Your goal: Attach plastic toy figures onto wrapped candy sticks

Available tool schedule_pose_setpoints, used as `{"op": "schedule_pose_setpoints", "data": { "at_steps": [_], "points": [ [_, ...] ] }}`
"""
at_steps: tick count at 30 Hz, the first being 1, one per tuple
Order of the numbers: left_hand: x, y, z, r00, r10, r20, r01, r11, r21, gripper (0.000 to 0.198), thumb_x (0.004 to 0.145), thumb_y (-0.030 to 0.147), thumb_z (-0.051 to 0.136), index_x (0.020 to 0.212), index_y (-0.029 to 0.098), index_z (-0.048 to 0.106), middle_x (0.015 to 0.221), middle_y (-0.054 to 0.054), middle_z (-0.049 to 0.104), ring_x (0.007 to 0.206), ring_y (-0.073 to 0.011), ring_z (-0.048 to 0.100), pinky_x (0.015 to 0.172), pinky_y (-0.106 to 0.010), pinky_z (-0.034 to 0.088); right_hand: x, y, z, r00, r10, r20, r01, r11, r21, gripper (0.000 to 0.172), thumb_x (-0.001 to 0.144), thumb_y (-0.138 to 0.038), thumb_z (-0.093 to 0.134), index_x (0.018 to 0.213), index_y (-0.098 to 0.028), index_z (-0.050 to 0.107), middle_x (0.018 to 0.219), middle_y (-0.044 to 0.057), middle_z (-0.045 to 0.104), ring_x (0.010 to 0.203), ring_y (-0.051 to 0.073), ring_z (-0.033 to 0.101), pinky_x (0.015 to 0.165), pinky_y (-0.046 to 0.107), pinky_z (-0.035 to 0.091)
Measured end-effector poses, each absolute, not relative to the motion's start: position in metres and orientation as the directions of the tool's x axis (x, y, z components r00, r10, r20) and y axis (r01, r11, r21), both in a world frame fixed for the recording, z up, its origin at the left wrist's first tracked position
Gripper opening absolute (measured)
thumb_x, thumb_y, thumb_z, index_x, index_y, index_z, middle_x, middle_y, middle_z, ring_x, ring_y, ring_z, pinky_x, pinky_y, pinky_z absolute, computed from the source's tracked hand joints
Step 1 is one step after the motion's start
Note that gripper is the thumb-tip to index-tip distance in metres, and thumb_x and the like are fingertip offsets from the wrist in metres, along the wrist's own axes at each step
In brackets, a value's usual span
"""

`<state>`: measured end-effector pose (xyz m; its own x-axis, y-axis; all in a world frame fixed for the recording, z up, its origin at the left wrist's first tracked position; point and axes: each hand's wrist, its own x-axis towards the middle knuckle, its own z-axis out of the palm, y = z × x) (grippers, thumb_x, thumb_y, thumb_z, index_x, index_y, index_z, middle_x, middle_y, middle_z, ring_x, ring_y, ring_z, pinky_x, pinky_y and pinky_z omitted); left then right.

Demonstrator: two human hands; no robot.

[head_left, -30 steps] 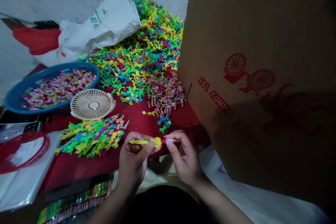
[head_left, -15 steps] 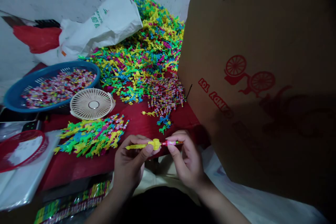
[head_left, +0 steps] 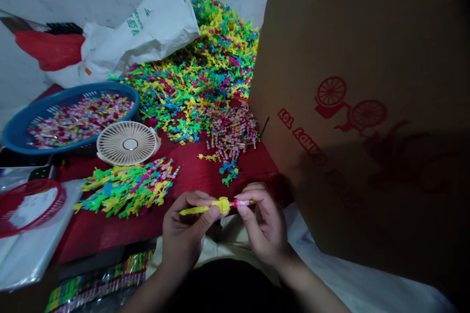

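Note:
Between thumb and fingers, my left hand (head_left: 189, 225) pinches a yellow plastic toy figure (head_left: 222, 204) with a long thin end pointing left. My right hand (head_left: 265, 222) grips a small candy tube (head_left: 243, 203) in a pink and red printed wrapper. The tube's red tip meets the right end of the yellow toy; whether it sits inside is too small to tell. Beyond my hands lie loose blue and green toy figures (head_left: 229, 172) and a heap of wrapped candy tubes (head_left: 235, 132). To the left is a pile of toys joined to candy tubes (head_left: 128, 188).
A large cardboard box (head_left: 352, 107) walls off the right side. At the back rises a big heap of colourful toys (head_left: 205, 68) beside a white sack (head_left: 147, 34). A blue basket (head_left: 11, 129) of candy, a small fan (head_left: 128, 144) and a red basket (head_left: 55, 205) stand left.
Both hands have shifted very slightly right and down, still holding the yellow toy and the candy tube end to end. The view has moved a little.

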<state>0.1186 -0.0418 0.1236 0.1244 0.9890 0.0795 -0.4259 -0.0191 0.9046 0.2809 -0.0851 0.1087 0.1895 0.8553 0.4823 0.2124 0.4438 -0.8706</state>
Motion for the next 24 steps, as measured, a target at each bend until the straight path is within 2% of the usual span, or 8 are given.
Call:
{"op": "schedule_pose_setpoints", "data": {
  "at_steps": [9, 14, 24],
  "points": [
    [0.118, -0.045, 0.128, 0.105, 0.992, 0.074, -0.382, -0.028, 0.924, 0.018, 0.077, 0.023, 0.090, 0.079, 0.018, 0.073, 0.083, -0.003, 0.074, 0.074, -0.0179, 0.075, 0.066, -0.029, 0.066, 0.281, -0.087, 0.111, 0.205, 0.856, 0.476, 0.186, 0.443, -0.877, 0.017, 0.103, -0.014, 0.056, 0.113, -0.025, 0.064, 0.103, 0.004, 0.060, 0.100, 0.021, 0.058, 0.087, 0.036, 0.047],
    [0.118, -0.051, 0.134, 0.100, 0.991, 0.086, -0.356, -0.045, 0.933, 0.014, 0.078, 0.019, 0.088, 0.080, 0.019, 0.074, 0.084, -0.002, 0.076, 0.077, -0.0177, 0.076, 0.067, -0.027, 0.065, 0.283, -0.090, 0.119, 0.164, 0.837, 0.522, 0.235, 0.480, -0.845, 0.023, 0.100, -0.011, 0.057, 0.116, -0.026, 0.063, 0.104, 0.004, 0.063, 0.101, 0.022, 0.060, 0.089, 0.038, 0.048],
    [0.115, -0.050, 0.137, 0.127, 0.986, 0.110, -0.352, -0.059, 0.934, 0.013, 0.078, 0.018, 0.086, 0.081, 0.020, 0.074, 0.087, -0.004, 0.076, 0.081, -0.0217, 0.077, 0.074, -0.036, 0.067, 0.286, -0.092, 0.122, 0.179, 0.818, 0.547, 0.275, 0.492, -0.826, 0.027, 0.098, -0.007, 0.056, 0.116, -0.025, 0.063, 0.103, 0.004, 0.063, 0.101, 0.022, 0.059, 0.088, 0.039, 0.048]
  ]
}}
